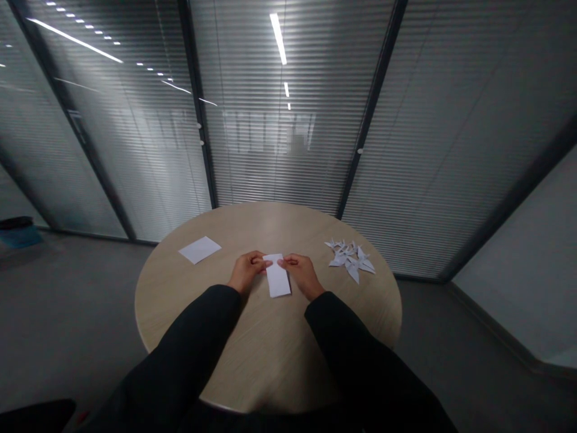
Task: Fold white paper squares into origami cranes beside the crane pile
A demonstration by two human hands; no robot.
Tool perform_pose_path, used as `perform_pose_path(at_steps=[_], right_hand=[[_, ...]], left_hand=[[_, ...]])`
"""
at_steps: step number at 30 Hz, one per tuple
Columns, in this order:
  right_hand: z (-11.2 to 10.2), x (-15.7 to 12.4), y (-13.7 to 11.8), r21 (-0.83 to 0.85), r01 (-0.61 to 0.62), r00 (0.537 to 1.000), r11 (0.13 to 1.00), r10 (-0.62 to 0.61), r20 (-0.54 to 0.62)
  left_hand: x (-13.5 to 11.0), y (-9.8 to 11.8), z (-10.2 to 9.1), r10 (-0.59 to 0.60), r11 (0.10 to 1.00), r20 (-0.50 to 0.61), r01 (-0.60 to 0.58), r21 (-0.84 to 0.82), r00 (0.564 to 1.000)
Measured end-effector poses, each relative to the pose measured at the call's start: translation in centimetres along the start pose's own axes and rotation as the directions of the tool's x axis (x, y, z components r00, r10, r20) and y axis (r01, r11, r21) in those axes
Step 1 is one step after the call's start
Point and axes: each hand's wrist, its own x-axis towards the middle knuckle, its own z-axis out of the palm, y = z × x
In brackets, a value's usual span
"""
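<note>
A narrow folded sheet of white paper is between my hands over the middle of the round table. My left hand pinches its upper left edge, thumb on top. On the opposite edge, my right hand grips the paper in the same way, thumb across its face. The fingers beneath the paper are hidden. To the left lies a flat white sheet of paper. Several folded white paper figures, pointed like origami birds, lie in a pile to the right.
The round wooden table carries all the paper. Behind it stands a glass partition with blinds and dark frames. A blue bin with a black liner sits on the floor at far left. A dark rounded object shows at lower left.
</note>
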Motion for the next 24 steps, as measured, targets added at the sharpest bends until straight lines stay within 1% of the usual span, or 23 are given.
perform_pose_path(at_steps=[3,6,9,11,15,20,24], right_hand=[[-0.2,0.1,0.2,-0.019,0.001,0.999,1.0,0.0,0.034],[-0.4,0.1,0.1,-0.044,0.002,0.998,0.999,0.001,0.061],[-0.4,0.0,-0.1,-0.039,-0.01,0.995,0.999,0.014,0.097],[-0.3,-0.1,-0.2,-0.035,-0.018,0.993,0.999,0.022,0.114],[0.0,-0.2,-0.4,-0.042,-0.016,0.996,0.999,0.019,0.091],[0.0,-0.2,-0.6,-0.108,0.045,0.998,0.993,-0.039,0.051],[-0.1,-0.4,-1.0,-0.171,0.109,0.993,0.979,-0.1,0.056]], left_hand=[[0.1,-0.2,-0.1,-0.033,0.999,0.002,0.033,-0.018,0.999],[0.1,-0.3,-0.3,-0.043,0.999,0.033,0.044,-0.005,0.998],[0.0,-0.2,-0.3,-0.001,0.999,0.057,-0.002,0.039,0.998],[0.0,0.0,-0.4,0.038,0.997,0.05,-0.042,0.072,0.998],[0.1,-0.1,-0.5,0.066,0.989,0.019,-0.068,0.131,0.998],[0.2,-0.5,-0.6,0.075,0.975,0.053,-0.084,0.206,0.996],[0.0,-0.4,-0.5,0.076,0.974,0.064,-0.088,0.208,0.995]])
